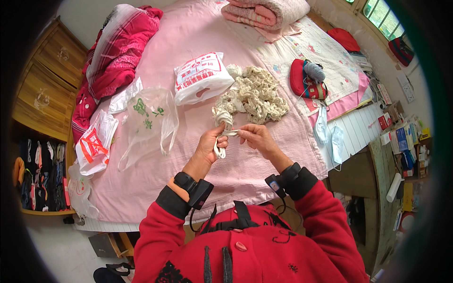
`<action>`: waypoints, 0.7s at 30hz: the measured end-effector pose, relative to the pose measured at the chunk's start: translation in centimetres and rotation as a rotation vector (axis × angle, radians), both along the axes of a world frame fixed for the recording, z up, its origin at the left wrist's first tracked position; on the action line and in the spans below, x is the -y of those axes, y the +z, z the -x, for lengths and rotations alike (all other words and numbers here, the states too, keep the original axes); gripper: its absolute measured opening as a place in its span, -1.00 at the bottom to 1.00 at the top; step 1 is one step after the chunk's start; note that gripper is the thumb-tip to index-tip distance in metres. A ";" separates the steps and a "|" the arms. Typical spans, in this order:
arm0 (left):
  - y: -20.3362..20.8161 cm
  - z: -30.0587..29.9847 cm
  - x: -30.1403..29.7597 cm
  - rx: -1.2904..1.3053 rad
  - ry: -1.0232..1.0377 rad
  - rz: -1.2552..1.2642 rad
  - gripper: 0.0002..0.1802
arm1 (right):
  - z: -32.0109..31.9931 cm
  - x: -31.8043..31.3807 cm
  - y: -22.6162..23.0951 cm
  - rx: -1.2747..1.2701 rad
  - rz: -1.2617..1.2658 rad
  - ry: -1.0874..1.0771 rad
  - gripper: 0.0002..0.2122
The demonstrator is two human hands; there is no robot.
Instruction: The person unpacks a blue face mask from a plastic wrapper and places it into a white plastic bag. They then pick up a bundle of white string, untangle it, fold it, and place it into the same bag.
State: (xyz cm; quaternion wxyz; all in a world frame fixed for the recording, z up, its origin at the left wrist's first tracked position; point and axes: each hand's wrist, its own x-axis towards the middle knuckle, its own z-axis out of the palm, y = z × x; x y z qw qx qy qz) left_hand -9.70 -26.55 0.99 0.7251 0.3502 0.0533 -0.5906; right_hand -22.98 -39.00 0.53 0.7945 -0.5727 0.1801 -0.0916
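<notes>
My left hand is closed round a small looped hank of cream cord. Loops of it stick up above the fist and hang out below. Just to the right, my right hand pinches strands of the same cord between thumb and fingers, drawn sideways from the hank. Beyond both hands lies a loose, crinkled heap of cream cord on the pink bedspread. A white plastic bag with red print sits against the heap's left side.
Left of my hands lie a clear plastic bag with green print and a white-and-red bag. A crimson quilt is bunched farther left. At right are a red pouch with grey yarn and face masks by the bed's edge.
</notes>
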 end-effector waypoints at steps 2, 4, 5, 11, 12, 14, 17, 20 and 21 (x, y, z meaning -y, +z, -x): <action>0.2 -0.1 0.1 0.024 -0.025 -0.020 -0.86 | -0.1 0.3 0.1 -0.015 -0.061 -0.010 -0.85; 0.4 -0.1 0.2 0.076 -0.044 -0.060 -0.87 | -0.3 0.4 0.0 0.005 -0.069 -0.026 -0.84; 0.5 -0.1 0.2 0.101 -0.054 -0.081 -0.86 | -0.3 0.4 0.0 -0.008 -0.084 -0.034 -0.84; 1.0 0.4 0.3 0.192 0.078 -0.119 -0.91 | 0.2 0.5 0.2 -0.049 -0.236 -0.005 -0.83; 1.0 0.4 0.3 0.182 0.081 -0.134 -0.91 | 0.3 0.5 0.3 -0.048 -0.243 -0.005 -0.83; 0.8 0.1 0.6 0.153 0.116 -0.106 -0.91 | 0.3 0.4 0.6 -0.059 -0.248 0.004 -0.83; 0.3 -0.2 0.7 0.181 0.126 -0.133 -0.88 | 0.4 0.1 0.8 -0.093 -0.243 0.020 -0.84; -0.1 -0.2 0.8 0.209 0.170 -0.150 -0.87 | 0.5 -0.3 1.1 -0.102 -0.244 0.034 -0.84; -0.1 -0.3 0.9 0.222 0.193 -0.135 -0.87 | 0.6 -0.4 1.2 -0.103 -0.249 0.048 -0.84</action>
